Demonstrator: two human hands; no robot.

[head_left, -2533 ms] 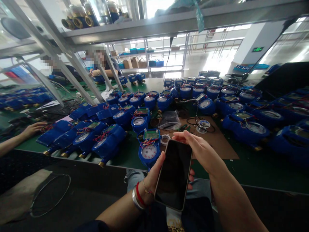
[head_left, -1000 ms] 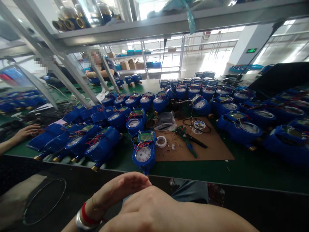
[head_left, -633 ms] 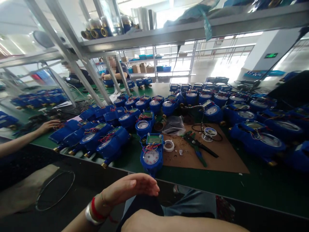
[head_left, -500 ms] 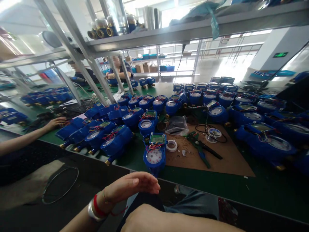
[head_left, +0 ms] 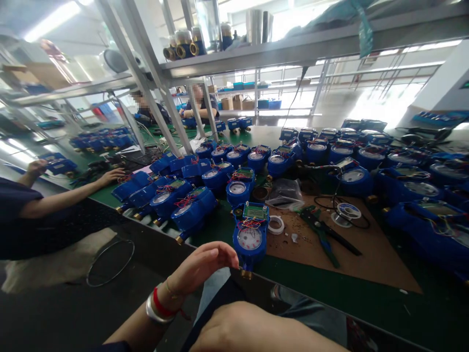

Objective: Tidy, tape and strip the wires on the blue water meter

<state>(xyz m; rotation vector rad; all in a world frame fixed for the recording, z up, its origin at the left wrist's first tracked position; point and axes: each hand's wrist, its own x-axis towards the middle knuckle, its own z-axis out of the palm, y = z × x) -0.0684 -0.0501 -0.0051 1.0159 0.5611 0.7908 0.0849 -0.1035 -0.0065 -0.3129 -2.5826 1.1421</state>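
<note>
the left hand (head_left: 203,266) is hovering below the near edge of the green bench (head_left: 330,288), fingers loosely curled and holding nothing, its fingertips just short of the nearest blue water meter (head_left: 249,236). the right hand (head_left: 252,330) is lying low over the lap at the bottom of the view, knuckles up; whether it is closed round anything cannot be told, since its fingers are hidden. the meter is standing at the bench's front edge, dial up, with red wires and a green display board at its top, just left of the brown work mat (head_left: 340,249). on the mat are lying a roll of tape (head_left: 275,225), a pair of pliers (head_left: 322,232) and a solder spool (head_left: 348,211). rows of like meters are crowding the bench behind. a co-worker's hand (head_left: 112,175) is resting on meters at far left. judged step: the hands are approaching the meter, not yet working on it; the next move is calling for a reach up over the edge and a firm hold on the meter's body, clear of its loose wires.
</note>
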